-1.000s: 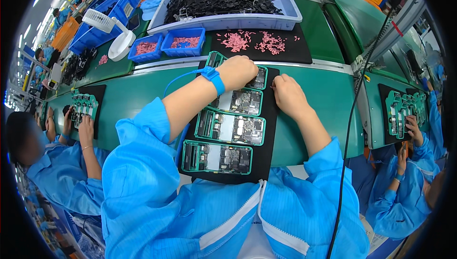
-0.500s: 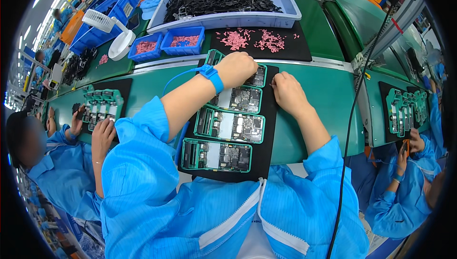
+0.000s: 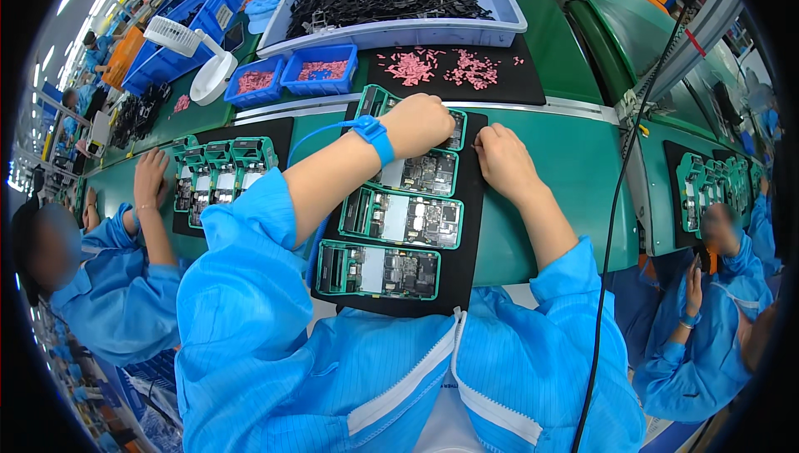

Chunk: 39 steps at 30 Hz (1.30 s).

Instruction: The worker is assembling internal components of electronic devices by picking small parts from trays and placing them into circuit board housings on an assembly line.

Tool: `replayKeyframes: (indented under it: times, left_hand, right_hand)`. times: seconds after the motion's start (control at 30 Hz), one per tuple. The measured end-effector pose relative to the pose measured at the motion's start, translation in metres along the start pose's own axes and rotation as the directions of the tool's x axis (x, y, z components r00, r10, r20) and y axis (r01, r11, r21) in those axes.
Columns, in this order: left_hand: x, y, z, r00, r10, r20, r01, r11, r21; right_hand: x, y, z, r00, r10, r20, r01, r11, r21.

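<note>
Several green frames with phone circuit boards lie in a column on a black mat (image 3: 463,274). The nearest framed circuit board (image 3: 409,273) and the second framed circuit board (image 3: 433,221) are in full view. My left hand (image 3: 422,126), wearing a blue wrist strap (image 3: 374,138), is over the farthest framed circuit board (image 3: 377,102) and partly covers it. Its fingers are curled down, and their tips are hidden. To the right of the mat, my right hand (image 3: 506,157) is closed at the mat's edge, thumb and forefinger pinched; anything between them is too small to name.
Beyond my hands, pink pieces (image 3: 412,67) lie on another dark mat, beside two small blue bins (image 3: 320,87). A large tray (image 3: 399,37) of black parts stands behind. A black cable (image 3: 612,228) hangs at my right. Co-workers sit on both sides; a white fan (image 3: 212,78) stands left.
My left hand has shifted slightly to the right over the farthest frame; my right hand has barely moved. The left co-worker's mat of frames has moved right, closer to my arm.
</note>
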<state>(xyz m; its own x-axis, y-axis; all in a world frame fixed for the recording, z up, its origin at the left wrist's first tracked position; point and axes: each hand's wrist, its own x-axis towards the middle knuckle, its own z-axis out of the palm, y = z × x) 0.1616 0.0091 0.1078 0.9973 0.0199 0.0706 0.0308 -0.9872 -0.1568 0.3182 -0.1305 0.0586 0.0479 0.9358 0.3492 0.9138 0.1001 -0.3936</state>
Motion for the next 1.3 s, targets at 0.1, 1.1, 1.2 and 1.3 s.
replayKeyframes:
  times: [0.1,1.1,1.2,1.3]
  left_hand:
    - [0.0,0.004,-0.001,1.0,-0.009,0.021,0.008,1.0,0.018]
    - [-0.166,0.064,-0.079,0.742,-0.55,-0.384,0.254,0.76,-0.598]
    - [-0.206,0.08,-0.102,0.677,-0.637,-0.368,0.338,0.713,-0.614]
    - [-0.244,0.103,-0.123,0.57,-0.727,-0.381,0.421,0.658,-0.625]
  right_hand:
    - [-0.002,0.001,0.001,1.0,0.001,-0.002,-0.001,1.0,-0.012]
    - [-0.005,-0.075,-0.001,0.936,-0.282,0.21,0.262,0.958,0.118]
    - [-0.004,-0.077,0.0,0.933,-0.289,0.216,0.283,0.957,0.06]
    - [-0.001,-0.082,0.003,0.928,-0.293,0.233,0.289,0.956,0.051]
